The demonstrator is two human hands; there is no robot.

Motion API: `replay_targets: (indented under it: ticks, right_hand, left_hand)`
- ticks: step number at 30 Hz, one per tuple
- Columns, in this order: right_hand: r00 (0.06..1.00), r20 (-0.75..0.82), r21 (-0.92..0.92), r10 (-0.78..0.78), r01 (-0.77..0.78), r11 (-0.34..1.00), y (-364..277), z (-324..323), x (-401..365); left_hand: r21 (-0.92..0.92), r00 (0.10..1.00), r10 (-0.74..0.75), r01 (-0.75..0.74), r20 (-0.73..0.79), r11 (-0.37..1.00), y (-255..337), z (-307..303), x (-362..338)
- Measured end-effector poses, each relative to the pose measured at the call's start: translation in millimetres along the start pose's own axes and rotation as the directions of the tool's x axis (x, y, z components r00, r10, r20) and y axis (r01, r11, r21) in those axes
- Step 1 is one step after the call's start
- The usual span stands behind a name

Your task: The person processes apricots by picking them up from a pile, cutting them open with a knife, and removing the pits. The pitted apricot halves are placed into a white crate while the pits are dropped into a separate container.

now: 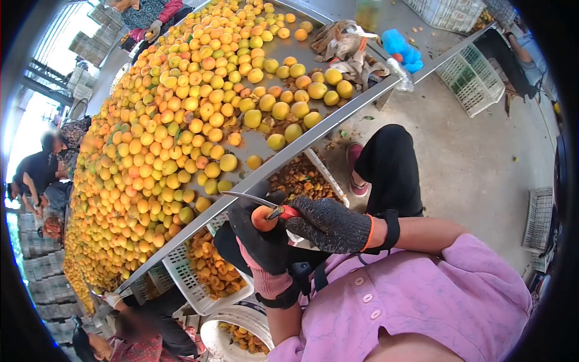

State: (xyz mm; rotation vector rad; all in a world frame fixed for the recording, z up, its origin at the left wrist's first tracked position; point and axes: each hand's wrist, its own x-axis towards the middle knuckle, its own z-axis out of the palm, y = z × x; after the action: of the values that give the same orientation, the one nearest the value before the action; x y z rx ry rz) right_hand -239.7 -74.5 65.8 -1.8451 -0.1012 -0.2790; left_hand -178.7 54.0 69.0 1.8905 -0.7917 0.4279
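Apricot (263,218), roundish, long axis unclear, sat toward seven o'clock, pinched in the left hand's (256,235) fingers; the right hand's (329,224) fingers gripped a knife (290,212) pointing toward ten. Metal-edged desk (325,128), ten o'clock; concrete floor (476,151), three.

Pink-lilac shirt, dark gloves and black trousers.
The right grip (332,223) wears a dark grey, speckled knit glove with a thin orange hem (368,233); just behind it sits a wide black fabric wristband (392,231). The left grip (249,232) wears a smooth black-coated glove with a ribbed pink knit cuff (271,281), and behind that a second black band (281,300). Farther back from both grips is a short-sleeved pink-lilac shirt (422,289) with faint bluish streaks and pale oval buttons (367,298). Beyond the right grip show plain black fabric trousers (392,169) and a dark pink shoe (354,158) with a paler pink sole edge.
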Motion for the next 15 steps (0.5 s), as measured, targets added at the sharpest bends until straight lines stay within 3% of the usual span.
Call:
replay_targets:
  ticks: [1,6,8,9,10,11,12,14,15]
  right_hand:
    - [1.0,-0.012,-0.011,-0.02,0.02,1.0,-3,-1,-3]
    - [0.997,0.072,-0.222,-0.031,0.047,0.974,-21,-2,-9]
    - [0.992,0.116,-0.278,-0.04,0.071,0.958,-25,-2,-12]
    - [0.987,0.143,-0.341,-0.073,0.119,0.933,-26,-2,-14]
    - [0.98,0.171,-0.401,-0.107,0.168,0.901,-27,-1,-14]
    - [0.98,0.171,-0.403,-0.104,0.166,0.9,-27,0,-14]
    - [0.979,0.195,-0.442,-0.06,0.142,0.886,-28,1,-13]
    - [0.976,0.218,-0.483,-0.014,0.12,0.868,-28,2,-13]
    - [0.972,0.235,-0.465,-0.011,0.122,0.877,-29,3,-13]
  left_hand:
    - [0.105,1.0,-0.024,0.026,-0.016,0.994,11,-3,3]
    - [0.148,0.996,-0.09,0.092,-0.017,0.985,9,-15,-20]
    - [0.268,0.975,-0.167,0.123,0.145,0.955,-3,-25,-34]
    - [0.265,0.975,-0.172,0.13,0.142,0.955,2,-22,-35]
    - [-0.209,0.887,-0.463,0.454,0.007,0.866,10,-14,-34]
    - [-0.649,0.687,-0.726,0.568,0.035,0.506,16,-10,-33]
    - [-0.651,0.686,-0.726,0.568,0.036,0.504,18,-9,-33]
    - [-0.746,0.493,-0.858,0.624,0.147,0.231,19,-9,-33]
    - [-0.747,0.493,-0.857,0.624,0.149,0.229,16,-9,-37]
